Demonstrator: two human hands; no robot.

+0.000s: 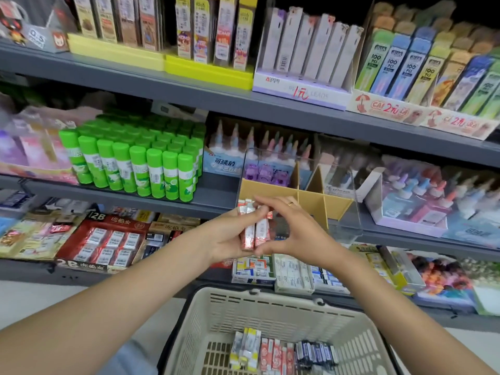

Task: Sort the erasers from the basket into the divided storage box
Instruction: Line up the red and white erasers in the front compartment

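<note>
From the head view, green glue sticks [140,169] are standing in tight rows on the middle shelf [130,197], left of the box [343,201]. Behind the box, pastel glue bottles [273,147] are lining up, and more of them are sitting in a carton to its right. Above, lead packs [311,50] and colourful refill boxes [422,74] are leaning in display trays. Below, a red 2B carton [105,242] and small white-and-blue boxes [295,272] are filling the lower shelf.

The box, clear-walled with tan card dividers, is sitting at the front edge of the middle shelf; purple items [266,173] are lying in its back left cell.

Both hands are meeting just in front of the box's left side. The left hand [230,236] is gripping a bundle of red-and-white erasers [255,228], its fingers curled round them. The right hand [292,228] is pinching the same bundle, thumb below and fingers arching over the top; a ring [290,203] is showing on one finger.

The basket [216,315], beige and slotted, is sitting low between the arms. Yellow-white, red and dark blue erasers are lying in rows on its bottom.
</note>
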